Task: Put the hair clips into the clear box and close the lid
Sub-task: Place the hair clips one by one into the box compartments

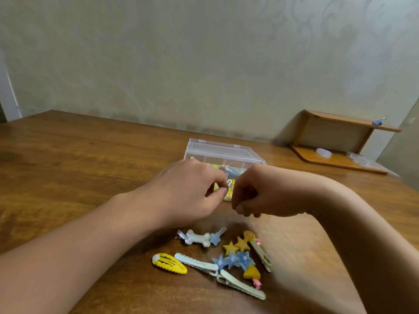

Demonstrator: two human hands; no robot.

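Note:
The clear box (pixel 223 151) stands open on the wooden table (pixel 68 155), with colourful clips inside and its lid tilted back. My left hand (pixel 188 191) hovers at the box's front edge, thumb and forefinger pinching a yellow-and-white hair clip (pixel 229 189). Just to its right my right hand (pixel 256 191) has its fingers curled downward, and what it holds is hidden. Nearer me lie several loose clips: a white bone clip (pixel 197 237), a yellow snap clip (pixel 169 263), pale green clips (pixel 196 264), yellow stars (pixel 237 245) and blue stars (pixel 234 259).
A small wooden shelf (pixel 335 137) sits at the back right against the wall, with a white round object (pixel 323 152) on its base and a blue binder clip (pixel 378 122) on top. A clear plastic bag (pixel 365 162) lies beside it.

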